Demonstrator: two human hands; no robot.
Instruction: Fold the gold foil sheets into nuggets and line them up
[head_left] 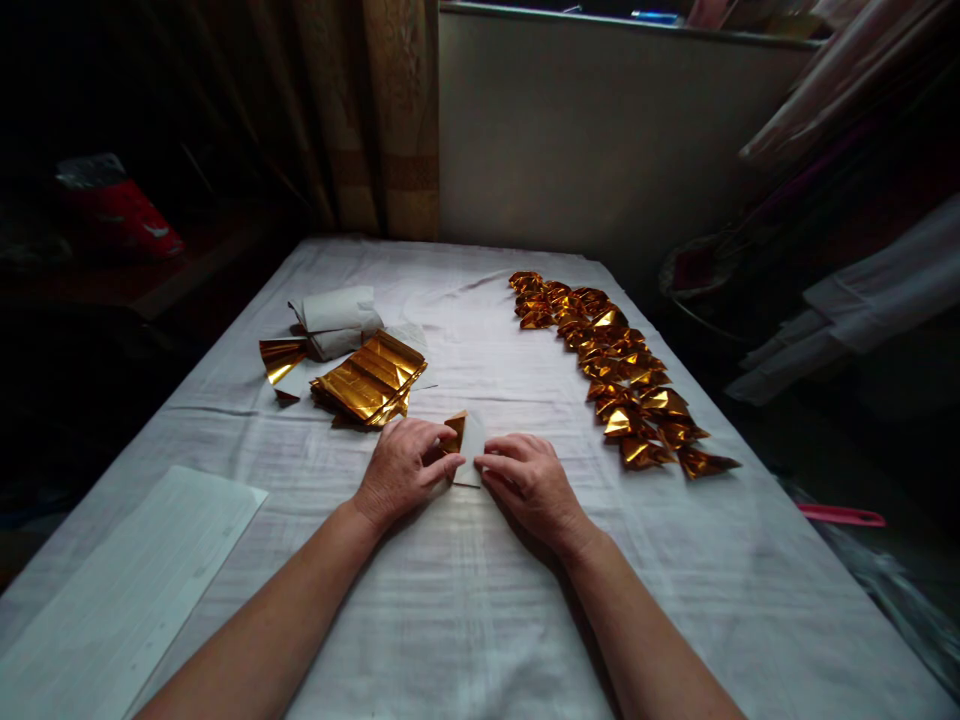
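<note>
Between my hands, above the white cloth, is a partly folded sheet of gold foil paper (470,447), its pale back showing and a gold flap on the left. My left hand (411,462) pinches its left side between thumb and fingers. My right hand (531,487) has its fingertips closed on the right edge. Just beyond my left hand lies a stack of creased gold foil sheets (371,380). To the right, several folded gold foil pieces (619,370) stand in rows running toward the far side.
The table (465,620) has a white cloth. White crumpled paper (335,310) and a fanned gold foil piece (282,358) lie at the back left, a lined paper sheet (142,600) at the front left. Hanging clothes (885,290) border the right, a curtain (367,120) the back.
</note>
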